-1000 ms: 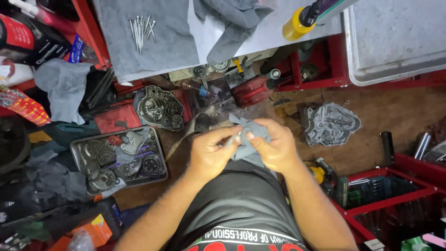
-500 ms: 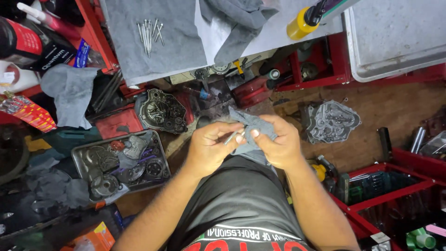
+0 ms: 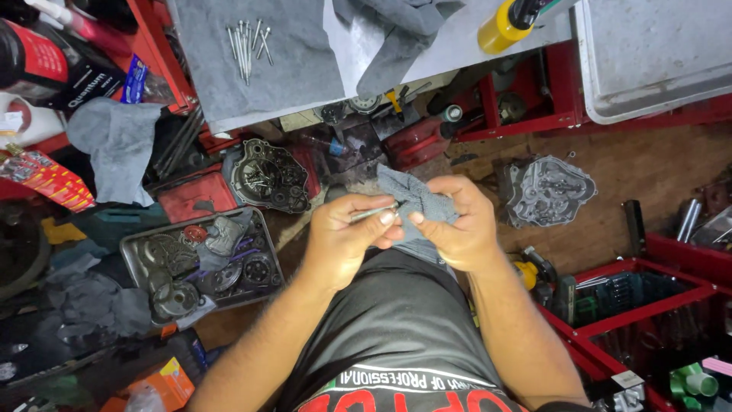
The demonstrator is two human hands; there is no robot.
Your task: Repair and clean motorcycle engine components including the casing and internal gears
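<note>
bolt [image 3: 374, 213]: light, stiff, probably oily; I pinch its end, left hand [image 3: 347, 236]
rag [image 3: 418, 200]: soft, bunched in my right hand [image 3: 454, 229]

We see a brown wooden floor [image 3: 648, 164], a red metal shelf frame [image 3: 549, 114], a grey cloth-covered bench top [image 3: 267, 76] and red crates [image 3: 656, 305] at right, evenly lit.

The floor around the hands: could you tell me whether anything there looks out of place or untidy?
Yes. Two engine covers lie loose on the floor, and a grey rag is draped over clutter. The left hand holds a bolt against the right hand's cloth.
</note>
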